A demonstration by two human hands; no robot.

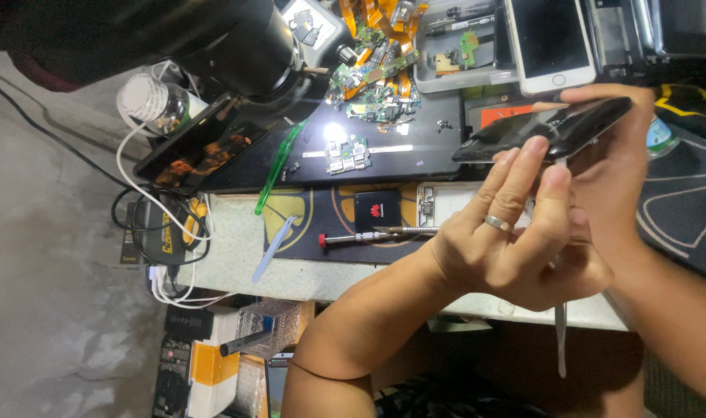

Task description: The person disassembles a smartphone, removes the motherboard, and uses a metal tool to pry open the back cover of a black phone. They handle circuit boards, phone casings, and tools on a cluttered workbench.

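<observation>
My right hand cradles the dark phone by its edges, tilted above the bench's far side, while my left hand pinches closed on a thin pry tool whose tip meets the phone's lower edge. To do this well, I judge I should keep the blade shallow in the seam and slide rather than lever, thumb steadying the glass. On the mat near the bench's front edge lies a small black rectangular battery with a red emblem, just beside a red-capped screwdriver. A white phone rests at the far edge.
</observation>
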